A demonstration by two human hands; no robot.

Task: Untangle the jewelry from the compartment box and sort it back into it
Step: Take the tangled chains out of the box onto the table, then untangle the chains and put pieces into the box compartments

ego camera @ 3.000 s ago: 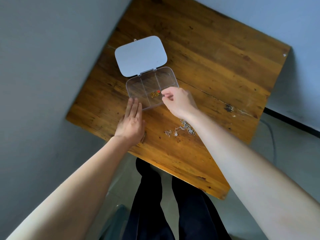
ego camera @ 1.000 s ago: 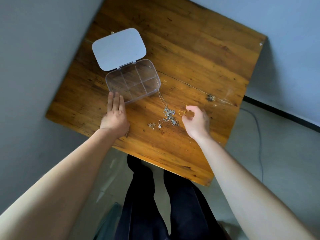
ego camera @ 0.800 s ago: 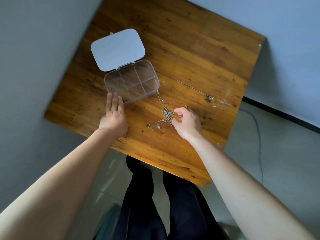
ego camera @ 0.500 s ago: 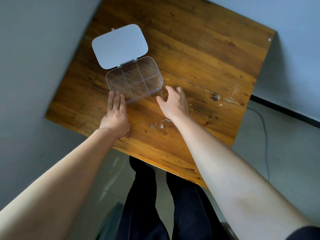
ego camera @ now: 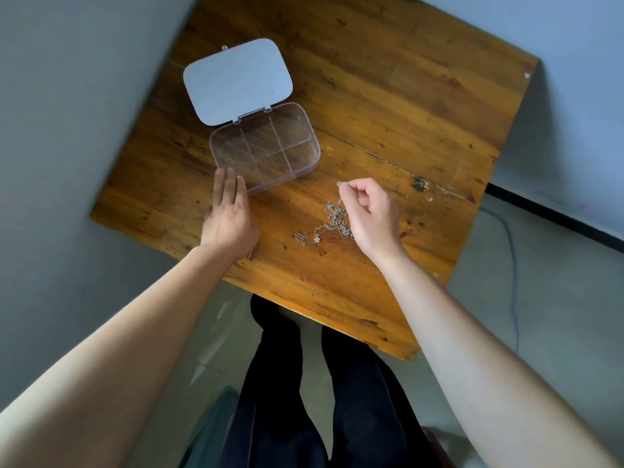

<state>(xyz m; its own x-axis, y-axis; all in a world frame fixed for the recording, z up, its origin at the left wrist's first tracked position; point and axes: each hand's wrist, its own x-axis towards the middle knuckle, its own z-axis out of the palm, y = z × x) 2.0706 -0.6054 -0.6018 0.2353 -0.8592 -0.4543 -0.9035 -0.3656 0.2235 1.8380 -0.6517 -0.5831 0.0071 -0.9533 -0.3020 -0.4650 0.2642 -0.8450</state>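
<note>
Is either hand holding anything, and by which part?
The right hand pinches one end of a silver chain, lifting it from the tangle. The left hand lies flat, holding nothing.

The right hand (ego camera: 369, 216) covers part of the tangled silver chains (ego camera: 332, 219); their links are too small to separate, and the bench (ego camera: 388, 96) runs past the top edge.

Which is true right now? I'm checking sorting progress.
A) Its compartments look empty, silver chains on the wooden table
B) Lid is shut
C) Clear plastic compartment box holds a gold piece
A: the clear plastic compartment box shows nothing inside, and the tangled silver chains lie on the wooden table.
</note>
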